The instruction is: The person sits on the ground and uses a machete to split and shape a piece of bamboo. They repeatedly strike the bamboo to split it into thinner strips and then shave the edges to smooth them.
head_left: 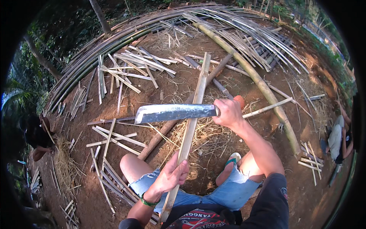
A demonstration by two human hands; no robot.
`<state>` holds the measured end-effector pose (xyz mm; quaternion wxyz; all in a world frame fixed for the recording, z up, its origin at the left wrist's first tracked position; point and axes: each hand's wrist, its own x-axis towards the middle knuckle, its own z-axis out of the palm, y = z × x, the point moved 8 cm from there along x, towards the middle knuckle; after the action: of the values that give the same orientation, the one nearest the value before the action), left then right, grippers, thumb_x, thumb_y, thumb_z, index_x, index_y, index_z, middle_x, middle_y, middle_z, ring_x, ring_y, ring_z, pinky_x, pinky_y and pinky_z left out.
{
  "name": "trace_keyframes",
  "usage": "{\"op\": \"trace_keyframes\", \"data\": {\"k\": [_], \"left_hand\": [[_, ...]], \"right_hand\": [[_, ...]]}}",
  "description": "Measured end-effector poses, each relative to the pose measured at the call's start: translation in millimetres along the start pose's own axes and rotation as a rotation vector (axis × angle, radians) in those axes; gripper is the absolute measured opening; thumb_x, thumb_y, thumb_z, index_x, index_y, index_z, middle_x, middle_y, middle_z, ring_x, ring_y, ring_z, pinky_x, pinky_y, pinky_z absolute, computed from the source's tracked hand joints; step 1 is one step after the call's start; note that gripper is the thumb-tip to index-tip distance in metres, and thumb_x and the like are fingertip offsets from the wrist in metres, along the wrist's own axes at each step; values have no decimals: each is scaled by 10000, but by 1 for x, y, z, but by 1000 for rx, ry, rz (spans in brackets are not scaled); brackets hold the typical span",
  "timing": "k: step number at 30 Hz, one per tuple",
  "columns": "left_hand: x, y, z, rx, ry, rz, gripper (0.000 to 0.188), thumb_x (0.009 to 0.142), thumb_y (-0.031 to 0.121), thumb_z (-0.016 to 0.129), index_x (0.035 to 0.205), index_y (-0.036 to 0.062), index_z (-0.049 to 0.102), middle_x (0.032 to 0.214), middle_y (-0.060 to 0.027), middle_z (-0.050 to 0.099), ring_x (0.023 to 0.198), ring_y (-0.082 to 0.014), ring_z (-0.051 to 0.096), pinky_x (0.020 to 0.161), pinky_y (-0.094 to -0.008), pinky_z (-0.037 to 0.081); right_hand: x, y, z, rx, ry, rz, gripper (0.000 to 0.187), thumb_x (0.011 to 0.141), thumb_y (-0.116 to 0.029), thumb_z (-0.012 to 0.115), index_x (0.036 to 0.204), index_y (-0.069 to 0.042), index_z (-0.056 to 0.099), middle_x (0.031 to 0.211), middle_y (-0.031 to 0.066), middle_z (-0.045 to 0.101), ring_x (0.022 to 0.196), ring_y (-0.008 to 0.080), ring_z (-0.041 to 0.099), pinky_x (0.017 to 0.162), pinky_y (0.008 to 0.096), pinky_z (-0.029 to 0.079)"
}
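Observation:
My right hand (228,112) is closed round the handle of a machete (175,113), whose orange butt shows past my fist. The broad blade points left and lies across a split bamboo strip (193,114) in the view; I cannot tell whether they touch. My left hand (173,173) grips the lower part of that strip, which runs from my lap up and away from me. Beneath the strip, a round brown pole (154,147) lies slantwise on the ground. Pale shavings (202,137) are heaped around it.
Cut bamboo strips (133,63) lie in loose piles ahead and at left (114,139). A thick yellowish bamboo pole (263,86) slants along the right. Long bamboo poles (87,65) are stacked at the back. One person (36,133) is at far left, another person (337,137) at far right.

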<state>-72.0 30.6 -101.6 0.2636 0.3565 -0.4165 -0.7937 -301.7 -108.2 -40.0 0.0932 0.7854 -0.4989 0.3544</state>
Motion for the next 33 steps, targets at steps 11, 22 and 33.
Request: {"op": "trace_keyframes", "data": {"k": [11,22,33], "left_hand": [[-18,-6,-1,60,9,26,265,1097,212,416,1343,115,392,767,40,384,588,-38,321,492,-198,299],[-21,-19,-14,79,13,27,400,1096,213,420,1475,121,335,756,36,339,589,-54,296,495,-211,272],[-15,-23,-22,-96,21,-27,351,1091,177,427,1435,135,376,777,38,351,596,-50,297,492,-203,257]], "right_hand": [[-1,25,-7,7,-29,171,158,693,-164,729,789,-56,665,637,170,656,595,361,665,579,463,510],[4,43,7,-20,-211,364,198,744,-200,738,801,-25,663,622,162,666,564,323,683,578,431,563],[-1,19,33,-12,-222,193,182,748,-186,715,790,-22,648,621,166,658,587,339,687,568,457,551]]}}
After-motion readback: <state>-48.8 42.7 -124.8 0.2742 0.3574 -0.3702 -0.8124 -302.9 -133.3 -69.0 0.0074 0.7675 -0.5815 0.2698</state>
